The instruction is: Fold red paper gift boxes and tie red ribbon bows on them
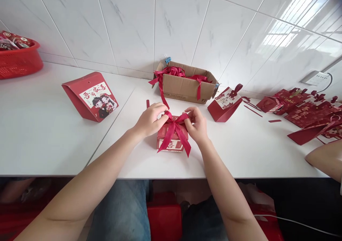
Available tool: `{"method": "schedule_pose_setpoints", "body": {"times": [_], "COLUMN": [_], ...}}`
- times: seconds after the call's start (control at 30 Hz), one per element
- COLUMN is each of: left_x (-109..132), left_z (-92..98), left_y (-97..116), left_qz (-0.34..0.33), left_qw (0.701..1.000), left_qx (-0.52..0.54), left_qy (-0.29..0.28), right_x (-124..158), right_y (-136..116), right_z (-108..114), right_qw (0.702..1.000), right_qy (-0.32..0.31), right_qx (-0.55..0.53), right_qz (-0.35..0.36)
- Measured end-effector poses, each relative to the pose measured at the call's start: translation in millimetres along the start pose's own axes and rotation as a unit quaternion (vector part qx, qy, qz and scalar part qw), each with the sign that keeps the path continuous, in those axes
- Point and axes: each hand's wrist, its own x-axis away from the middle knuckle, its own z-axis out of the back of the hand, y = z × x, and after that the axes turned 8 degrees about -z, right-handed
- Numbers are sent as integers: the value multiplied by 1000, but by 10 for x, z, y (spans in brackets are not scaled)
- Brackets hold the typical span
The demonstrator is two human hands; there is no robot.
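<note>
A small red gift box (171, 145) with a cream label stands on the white table in front of me. On its top sits a tied red ribbon bow (175, 125), its two tails hanging down the front. My left hand (153, 118) pinches the bow's left loop between thumb and fingers. From the other side, my right hand (197, 123) has its fingers closed on the right loop. Both wrists hover close to the box's sides, and the fingers partly cover the loops.
Behind the box, a cardboard box (184, 88) holds red ribbons. A red gift box with a couple picture (93, 97) stands left, another gift box (224, 104) right. Several more red boxes (296, 107) and a person's arm (326, 159) are far right. A red basket (20, 61) is far left.
</note>
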Motion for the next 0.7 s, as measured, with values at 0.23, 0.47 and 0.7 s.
{"method": "schedule_pose_setpoints", "body": {"times": [0.23, 0.47, 0.7], "left_x": [4, 13, 9], "left_z": [-43, -112, -113], "left_y": [-24, -55, -43], "left_qz": [34, 24, 13], "left_qw": [995, 995, 994], "left_qx": [-56, -9, -6], "left_qy": [82, 97, 105], "right_x": [2, 27, 3], "right_y": [20, 9, 7], "right_z": [-14, -29, -24], "right_qw": [997, 994, 992], "right_qy": [76, 105, 124], "right_qx": [5, 21, 14], "right_qz": [7, 30, 9]}}
